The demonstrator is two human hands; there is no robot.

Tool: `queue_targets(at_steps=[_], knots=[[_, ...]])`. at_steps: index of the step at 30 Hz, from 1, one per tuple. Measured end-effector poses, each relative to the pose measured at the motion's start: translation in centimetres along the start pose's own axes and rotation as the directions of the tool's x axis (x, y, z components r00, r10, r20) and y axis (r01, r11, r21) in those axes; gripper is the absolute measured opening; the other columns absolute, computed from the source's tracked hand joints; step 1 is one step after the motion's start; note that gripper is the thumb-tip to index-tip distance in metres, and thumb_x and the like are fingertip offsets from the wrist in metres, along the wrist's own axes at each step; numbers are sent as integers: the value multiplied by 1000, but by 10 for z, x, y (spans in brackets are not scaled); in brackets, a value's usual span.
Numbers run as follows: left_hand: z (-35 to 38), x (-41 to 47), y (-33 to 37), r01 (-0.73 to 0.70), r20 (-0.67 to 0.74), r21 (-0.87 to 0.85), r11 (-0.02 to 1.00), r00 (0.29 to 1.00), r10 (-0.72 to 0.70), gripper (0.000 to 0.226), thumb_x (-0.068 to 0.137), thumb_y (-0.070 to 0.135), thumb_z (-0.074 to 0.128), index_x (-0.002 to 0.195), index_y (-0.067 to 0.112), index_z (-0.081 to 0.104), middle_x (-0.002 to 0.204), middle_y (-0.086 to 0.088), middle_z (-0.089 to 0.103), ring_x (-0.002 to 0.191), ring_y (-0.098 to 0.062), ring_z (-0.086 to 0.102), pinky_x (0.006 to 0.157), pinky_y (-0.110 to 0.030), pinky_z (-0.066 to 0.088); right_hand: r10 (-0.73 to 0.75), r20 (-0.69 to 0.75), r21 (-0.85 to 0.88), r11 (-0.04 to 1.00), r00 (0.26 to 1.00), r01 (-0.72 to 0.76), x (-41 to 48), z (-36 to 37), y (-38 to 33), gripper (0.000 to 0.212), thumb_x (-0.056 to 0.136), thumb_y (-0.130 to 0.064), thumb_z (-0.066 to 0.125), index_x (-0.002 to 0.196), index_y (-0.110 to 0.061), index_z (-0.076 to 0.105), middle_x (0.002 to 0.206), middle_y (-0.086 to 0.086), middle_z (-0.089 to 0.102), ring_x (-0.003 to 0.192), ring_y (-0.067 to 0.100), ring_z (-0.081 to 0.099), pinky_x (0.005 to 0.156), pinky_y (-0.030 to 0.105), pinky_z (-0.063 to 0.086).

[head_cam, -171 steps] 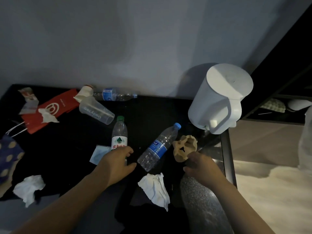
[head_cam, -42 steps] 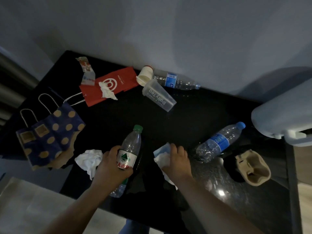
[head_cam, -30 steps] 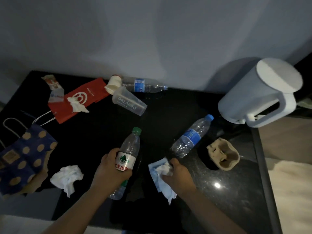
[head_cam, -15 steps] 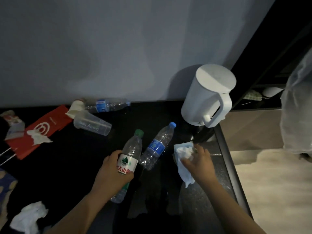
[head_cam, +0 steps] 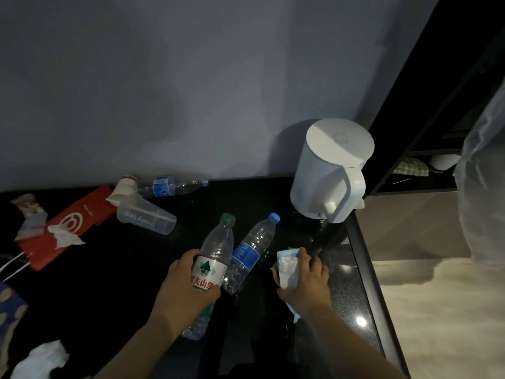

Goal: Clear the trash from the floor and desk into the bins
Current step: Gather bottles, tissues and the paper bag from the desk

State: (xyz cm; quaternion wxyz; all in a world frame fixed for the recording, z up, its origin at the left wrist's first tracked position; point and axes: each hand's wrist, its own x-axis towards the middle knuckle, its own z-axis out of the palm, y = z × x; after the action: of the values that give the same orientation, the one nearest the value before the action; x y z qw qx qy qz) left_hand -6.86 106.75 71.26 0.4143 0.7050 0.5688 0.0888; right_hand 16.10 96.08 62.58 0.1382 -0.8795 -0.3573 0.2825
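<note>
The kettle (head_cam: 325, 170) is white, the bag (head_cam: 82, 212) red, the desk (head_cam: 123, 269) black.

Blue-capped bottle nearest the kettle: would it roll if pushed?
Probably: the bottle lies on its round side on the glossy desk. It looks empty, so it is likely light. Its crinkled lower half suggests thin plastic that would give under a squeeze.

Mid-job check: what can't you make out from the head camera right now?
Head view only:
- Bins: none in frame.
- Tan thing under the right hand: hidden by hand and tissue.
- Dotted bag: cut by left edge.
- White wad: cut by bottom edge.
- Shelf items: dim, too small.
</note>
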Motion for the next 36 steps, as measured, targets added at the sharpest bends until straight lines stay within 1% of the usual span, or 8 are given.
queue_targets(at_steps=[8, 12, 16, 18, 22, 27, 31, 36], knots=[[-27, 2, 13, -85, -7, -10, 996, 996, 85, 81, 65, 29, 80, 134, 31, 38, 120, 3, 49, 97, -10, 58, 82, -35, 55, -16, -102, 173, 984, 995, 33, -18, -24, -16, 115, 66, -48, 77, 152, -26, 5, 148, 3, 19, 135, 27, 19, 106, 40, 33], [-47, 3, 27, -192, -10, -34, 981, 981, 192, 81, 65, 30, 80, 133, 33, 37, 121, 4, 49, 97, -8, 56, 78, -30, 51, -47, -208, 209, 974, 977, 91, -45, -55, -38, 114, 64, -50, 77, 152, -27, 9, 147, 2, 24, 134, 26, 24, 105, 38, 33], [-71, 4, 56, -297, -19, -184, 937, 954, 299, 73, 66, 22, 80, 129, 32, 44, 117, 2, 57, 97, -12, 61, 81, -36, 55, -73, -334, 212, 966, 940, 150, -82, -108, -66, 113, 64, -51, 77, 152, -29, 11, 146, 3, 27, 134, 25, 27, 106, 38, 35], [-80, 4, 78, -365, -29, -255, 895, 928, 370, 68, 67, 20, 81, 122, 36, 46, 113, 6, 59, 93, -8, 62, 71, -25, 53, -75, -428, 227, 956, 901, 188, -105, -140, -78, 111, 64, -51, 77, 152, -31, 12, 142, 2, 30, 133, 23, 29, 104, 36, 36], [-84, -9, 130, -494, -10, -398, 773, 845, 535, 61, 69, 21, 81, 111, 47, 46, 105, 19, 56, 86, 1, 59, 50, -9, 47, -59, -600, 233, 941, 798, 245, -162, -197, -88, 110, 59, -57, 73, 150, -36, 15, 137, -10, 30, 131, 13, 31, 99, 29, 34], [-64, -54, 208, -577, 61, -537, 615, 700, 711, 57, 70, 24, 80, 98, 60, 46, 101, 25, 59, 87, -2, 64, 54, -14, 52, -8, -768, 206, 944, 640, 258, -245, -255, -64, 110, 54, -61, 71, 149, -38, 21, 131, -20, 34, 126, 0, 34, 97, 26, 33], [-34, -111, 275, -627, 69, -613, 481, 564, 823, 55, 65, 26, 83, 108, 45, 54, 98, 18, 69, 86, 1, 67, 59, -15, 54, 64, -852, 212, 950, 520, 231, -308, -296, -22, 106, 60, -47, 80, 148, -39, 23, 134, -19, 35, 128, 3, 35, 103, 29, 34], [20, -197, 355, -627, 129, -689, 364, 388, 912, 68, 54, 37, 77, 117, 45, 53, 104, 16, 67, 91, -3, 68, 73, -28, 59, 123, -900, 218, 958, 419, 188, -389, -336, 48, 109, 57, -59, 78, 146, -51, 14, 133, -29, 30, 128, -2, 32, 106, 30, 33]])
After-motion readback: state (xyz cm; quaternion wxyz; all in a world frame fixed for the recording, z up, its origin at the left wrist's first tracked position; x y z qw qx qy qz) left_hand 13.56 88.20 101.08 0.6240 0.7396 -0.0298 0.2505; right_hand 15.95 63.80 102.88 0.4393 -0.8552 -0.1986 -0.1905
